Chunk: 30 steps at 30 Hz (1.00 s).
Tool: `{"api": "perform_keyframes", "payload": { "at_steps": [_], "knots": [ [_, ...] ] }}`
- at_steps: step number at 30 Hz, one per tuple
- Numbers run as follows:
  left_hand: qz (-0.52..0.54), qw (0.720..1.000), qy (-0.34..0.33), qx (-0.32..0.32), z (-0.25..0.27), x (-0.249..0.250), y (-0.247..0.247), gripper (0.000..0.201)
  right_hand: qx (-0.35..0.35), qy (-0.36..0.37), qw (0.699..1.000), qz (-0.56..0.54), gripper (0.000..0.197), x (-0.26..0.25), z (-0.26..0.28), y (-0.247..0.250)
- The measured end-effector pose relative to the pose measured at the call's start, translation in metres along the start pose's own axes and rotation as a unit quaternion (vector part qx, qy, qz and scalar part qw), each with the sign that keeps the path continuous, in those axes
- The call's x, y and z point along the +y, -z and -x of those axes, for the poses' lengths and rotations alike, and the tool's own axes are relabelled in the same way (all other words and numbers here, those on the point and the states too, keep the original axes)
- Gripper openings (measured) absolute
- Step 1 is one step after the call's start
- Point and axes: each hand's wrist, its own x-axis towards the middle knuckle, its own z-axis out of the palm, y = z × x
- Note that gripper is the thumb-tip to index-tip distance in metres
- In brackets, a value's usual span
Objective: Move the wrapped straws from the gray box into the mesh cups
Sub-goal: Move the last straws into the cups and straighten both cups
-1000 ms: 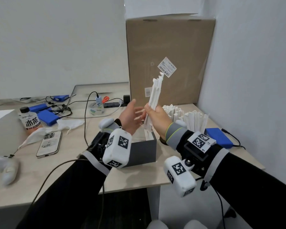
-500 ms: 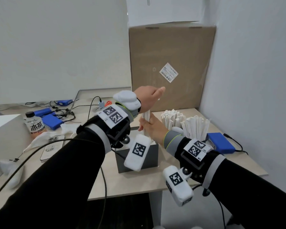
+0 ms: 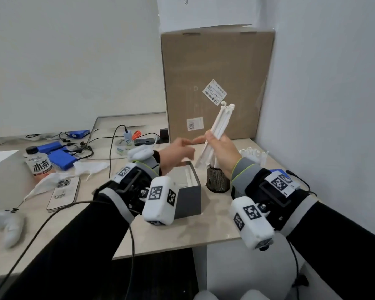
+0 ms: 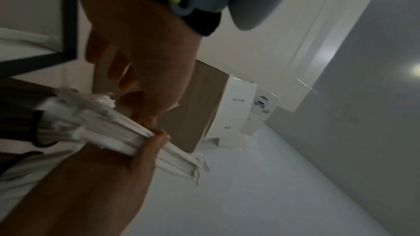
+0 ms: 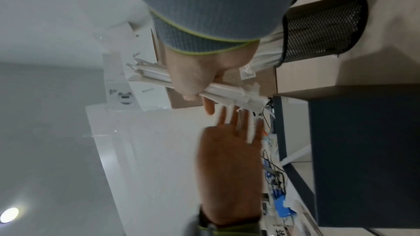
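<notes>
Above the desk [image 3: 160, 230], right hand [image 3: 222, 148] grips tilted straws [image 3: 217, 131]; left hand [image 3: 178, 153] relaxed, fingers extended.

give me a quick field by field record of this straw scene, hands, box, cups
right hand: right hand grips a bundle of wrapped straws, tilted, raised above the desk
left hand: left hand open, fingers extended toward the bundle, holding nothing
gray box: gray box open on the desk, at least one straw inside
near mesh cup: mesh cup right of the box, under the right hand
filled cups: more straws stand farther right, their cups hidden
backdrop: cardboard box upright behind
</notes>
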Motion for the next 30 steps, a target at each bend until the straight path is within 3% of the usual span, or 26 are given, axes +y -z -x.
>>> {"api": "perform_keyframes", "payload": {
  "at_steps": [2,6,8,12,15,20,22,27,30],
  "knots": [
    [0.017,0.996,0.022,-0.079,0.001,-0.009,-0.011,0.051,-0.026,-0.008,0.999,-0.018,0.039,-0.001,0.002,0.007],
    [-0.029,0.991,-0.046,-0.121,-0.003,-0.005,-0.041,0.014,-0.038,-0.038,0.998,-0.035,0.033,0.001,0.008,0.018],
    [-0.067,0.989,-0.07,-0.11,-0.004,-0.005,-0.051,0.004,-0.034,-0.039,0.998,-0.026,0.037,-0.002,0.011,0.022],
    [-0.115,0.985,-0.103,-0.075,-0.013,-0.004,-0.067,0.013,0.004,-0.024,0.999,0.022,0.024,-0.013,0.012,0.045],
    [-0.16,0.975,-0.143,-0.056,-0.017,-0.002,-0.074,0.008,-0.002,-0.037,0.997,0.062,0.012,-0.023,0.009,0.065],
    [-0.186,0.969,-0.158,-0.041,-0.026,0.001,-0.092,0.003,-0.001,-0.003,0.99,0.142,0.017,-0.033,0.005,0.089],
    [-0.193,0.971,-0.142,-0.025,-0.028,0.0,-0.098,0.018,0.023,0.003,0.983,0.18,0.018,-0.036,0.004,0.1],
    [-0.195,0.978,-0.074,-0.02,-0.04,-0.023,-0.11,0.1,0.071,-0.015,0.957,0.282,0.023,-0.043,0.005,0.135],
    [-0.213,0.975,-0.064,0.004,-0.044,-0.031,-0.121,0.122,0.092,-0.026,0.934,0.344,0.023,-0.037,0.008,0.144]
  ]
}}
